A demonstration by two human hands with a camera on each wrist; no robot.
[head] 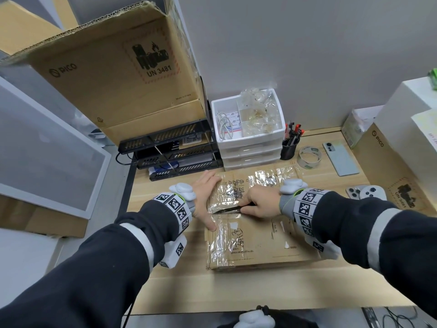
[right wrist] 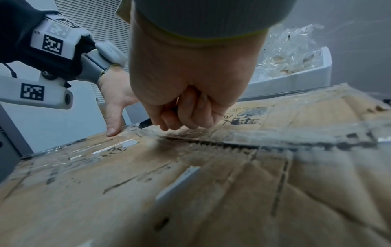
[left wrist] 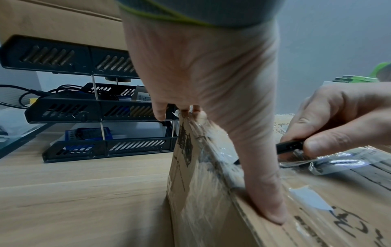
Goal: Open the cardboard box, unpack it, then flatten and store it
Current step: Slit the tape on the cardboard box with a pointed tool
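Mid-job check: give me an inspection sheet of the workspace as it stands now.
Surface: light wooden desk, bare at the near edge.
Job's things: flat taped brown cardboard box, flaps shut; black cutter on the centre seam.
Clutter: tape roll, grey phone, pen cup, white drawer unit, black paper trays.
Grippers: left hand presses the box's left end; right hand grips the cutter.
Cables: black cable beside the trays.
Surroundings: large PICO carton, grey wall.

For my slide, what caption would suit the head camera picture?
Right hand draws a black cutter along the taped seam of a cardboard box while the left hand steadies it.
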